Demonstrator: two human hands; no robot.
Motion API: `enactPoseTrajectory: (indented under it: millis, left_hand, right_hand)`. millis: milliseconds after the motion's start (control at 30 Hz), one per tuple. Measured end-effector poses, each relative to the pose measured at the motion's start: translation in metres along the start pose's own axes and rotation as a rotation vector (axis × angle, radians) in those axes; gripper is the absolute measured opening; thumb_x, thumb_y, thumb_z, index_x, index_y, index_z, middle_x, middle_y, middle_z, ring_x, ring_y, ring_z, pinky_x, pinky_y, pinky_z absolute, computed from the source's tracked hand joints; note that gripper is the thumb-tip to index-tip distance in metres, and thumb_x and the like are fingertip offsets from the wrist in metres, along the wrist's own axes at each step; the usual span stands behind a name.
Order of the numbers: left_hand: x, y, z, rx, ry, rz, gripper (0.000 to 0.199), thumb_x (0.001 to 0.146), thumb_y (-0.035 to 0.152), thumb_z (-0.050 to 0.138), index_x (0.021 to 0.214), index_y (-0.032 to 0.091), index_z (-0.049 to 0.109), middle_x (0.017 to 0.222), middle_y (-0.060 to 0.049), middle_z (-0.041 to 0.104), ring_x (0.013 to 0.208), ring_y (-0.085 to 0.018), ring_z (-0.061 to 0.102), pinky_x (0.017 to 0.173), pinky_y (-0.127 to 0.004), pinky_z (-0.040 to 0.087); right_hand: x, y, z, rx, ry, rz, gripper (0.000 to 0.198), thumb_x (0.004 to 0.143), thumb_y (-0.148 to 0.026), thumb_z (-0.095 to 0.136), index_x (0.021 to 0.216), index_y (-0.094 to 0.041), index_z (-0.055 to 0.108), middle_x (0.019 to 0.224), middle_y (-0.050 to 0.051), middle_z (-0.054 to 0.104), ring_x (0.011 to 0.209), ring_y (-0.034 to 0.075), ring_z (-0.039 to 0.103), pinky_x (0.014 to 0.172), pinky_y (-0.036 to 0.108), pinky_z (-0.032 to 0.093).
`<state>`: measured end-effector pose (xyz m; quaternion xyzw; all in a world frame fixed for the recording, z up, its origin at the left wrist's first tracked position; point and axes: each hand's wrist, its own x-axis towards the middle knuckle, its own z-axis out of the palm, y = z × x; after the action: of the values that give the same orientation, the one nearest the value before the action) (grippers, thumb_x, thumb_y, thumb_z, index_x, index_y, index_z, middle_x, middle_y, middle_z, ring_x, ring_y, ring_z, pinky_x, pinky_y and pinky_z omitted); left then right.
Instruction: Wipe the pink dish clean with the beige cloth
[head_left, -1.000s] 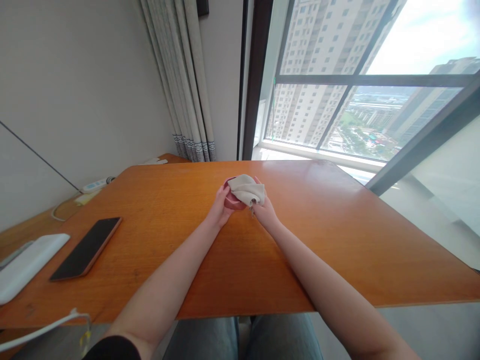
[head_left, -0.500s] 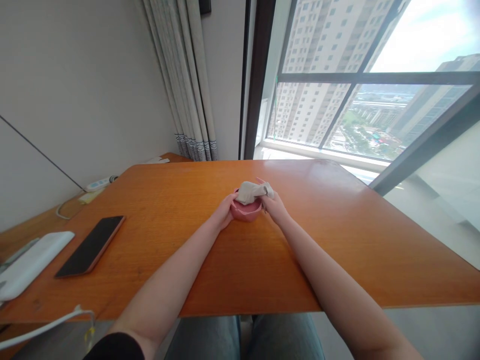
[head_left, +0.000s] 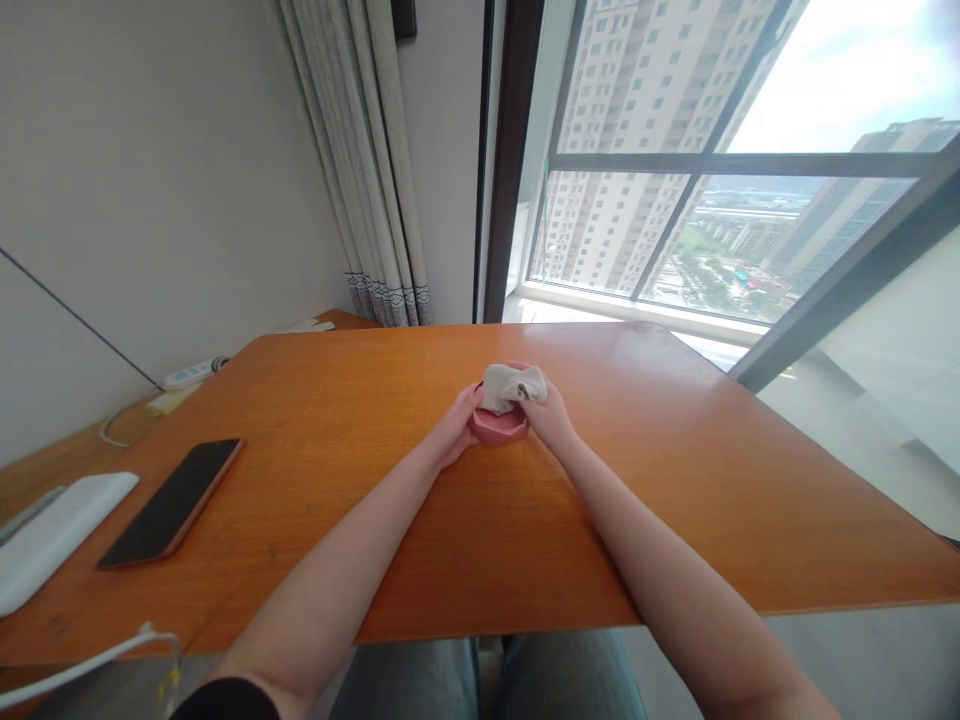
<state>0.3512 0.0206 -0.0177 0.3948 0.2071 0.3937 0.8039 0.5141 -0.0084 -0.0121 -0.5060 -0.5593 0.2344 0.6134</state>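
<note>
Near the middle of the wooden surface (head_left: 360, 400), we are holding a pink bowl (head_left: 500, 430) in front of us, with a pale cloth (head_left: 504, 388) lying bunched over its opening. Our left hand (head_left: 459, 425) is gripping the bowl's left side, and our right hand (head_left: 553, 415) is closing around the cloth at the right side, its thumb showing on the near side. Whether the bowl is resting on the wood or hanging just above it, we are not managing to tell. Slipping is looking like the main danger: our left hand is apparently bearing much of the hold, so a hard push from the right could be twisting the bowl out of that grip and tipping it. The cloth is also posing a risk, since its loose folds are covering part of the rim and could be sliding between our fingers and the wall, weakening the hold, or bunching up and leaving parts of the inside untouched. Well off to the left, a dark phone (head_left: 172, 500) is lying flat, probably staying safe unless the bowl is rolling that way after a drop.
</note>
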Motion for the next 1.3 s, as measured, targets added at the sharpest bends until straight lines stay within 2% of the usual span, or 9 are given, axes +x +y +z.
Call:
enactPoseTrajectory:
  millis: [100,267,400,533,600,833,933,1067,1300]
  left_hand:
    - [0.005,-0.001,-0.003,0.054,0.093,0.057,0.04,0.08,0.036,0.066,0.117,0.021,0.061,0.124,-0.009,0.063,0.117,-0.025,0.057,0.098,-0.038,0.047]
    - [0.012,0.009,-0.01,-0.117,0.192,0.242,0.034,0.085,0.038,0.058,0.115,0.023,0.061,0.12,-0.003,0.065,0.119,-0.022,0.055,0.099,-0.034,0.047]
    - [0.016,0.014,-0.023,-0.128,0.279,0.196,0.039,0.086,0.042,0.055,0.113,0.015,0.062,0.116,-0.009,0.066,0.116,-0.025,0.057,0.097,-0.036,0.048]
    - [0.017,0.012,-0.024,-0.125,0.445,0.156,0.033,0.082,0.033,0.058,0.113,0.021,0.061,0.116,-0.005,0.066,0.115,-0.022,0.057,0.092,-0.035,0.051]
    - [0.015,0.009,-0.017,-0.113,0.427,0.103,0.03,0.081,0.032,0.059,0.109,0.021,0.063,0.114,-0.005,0.068,0.115,-0.023,0.058,0.093,-0.036,0.051]
    - [0.011,-0.001,-0.003,-0.073,0.233,0.072,0.039,0.081,0.035,0.063,0.116,0.017,0.061,0.119,-0.009,0.065,0.115,-0.023,0.058,0.097,-0.035,0.048]
    - [0.014,-0.003,-0.009,-0.12,0.311,0.189,0.047,0.082,0.044,0.062,0.122,0.022,0.053,0.122,-0.009,0.063,0.11,-0.021,0.061,0.09,-0.035,0.052]
    - [0.014,-0.005,-0.011,-0.072,0.312,0.314,0.058,0.076,0.04,0.071,0.127,0.028,0.045,0.126,-0.006,0.06,0.107,-0.018,0.062,0.089,-0.032,0.051]
    - [0.006,-0.003,0.001,0.022,0.176,0.007,0.058,0.078,0.065,0.054,0.122,0.027,0.052,0.128,-0.009,0.059,0.115,-0.027,0.058,0.09,-0.043,0.05]
  right_hand:
    - [-0.005,-0.001,0.006,-0.024,-0.057,-0.042,0.049,0.077,-0.043,0.061,0.121,-0.02,0.059,0.13,0.011,0.057,0.117,0.029,0.055,0.103,0.046,0.041]
    - [-0.027,-0.015,0.034,-0.179,-0.161,-0.199,0.053,0.076,-0.038,0.063,0.128,-0.029,0.055,0.15,0.004,0.037,0.144,0.03,0.019,0.118,0.053,0.011]
    - [-0.034,-0.022,0.046,0.026,-0.18,-0.06,0.05,0.082,-0.052,0.053,0.123,-0.025,0.058,0.121,0.009,0.063,0.119,0.03,0.054,0.101,0.048,0.044]
    - [-0.02,-0.017,0.03,0.164,0.245,0.189,0.058,0.084,-0.064,0.041,0.117,-0.02,0.059,0.083,0.007,0.07,0.072,0.022,0.067,0.063,0.035,0.056]
    - [-0.009,-0.015,0.017,0.152,0.303,0.202,0.059,0.081,-0.066,0.045,0.114,-0.019,0.06,0.079,0.006,0.07,0.07,0.021,0.067,0.062,0.034,0.056]
    - [-0.003,-0.016,0.021,0.211,-0.056,0.123,0.054,0.075,-0.066,0.057,0.11,-0.024,0.064,0.102,0.006,0.071,0.106,0.025,0.063,0.091,0.041,0.052]
    - [-0.019,-0.006,0.047,0.182,-0.008,0.267,0.065,0.07,-0.075,0.054,0.104,-0.021,0.064,0.085,0.007,0.072,0.087,0.026,0.068,0.075,0.04,0.058]
    - [-0.031,0.01,0.067,0.135,0.093,0.278,0.061,0.069,-0.076,0.053,0.095,-0.022,0.065,0.087,0.008,0.072,0.097,0.027,0.066,0.082,0.039,0.056]
    - [-0.001,0.01,0.019,0.159,0.179,0.207,0.049,0.078,-0.054,0.055,0.113,-0.021,0.062,0.108,0.005,0.07,0.113,0.027,0.059,0.095,0.043,0.05]
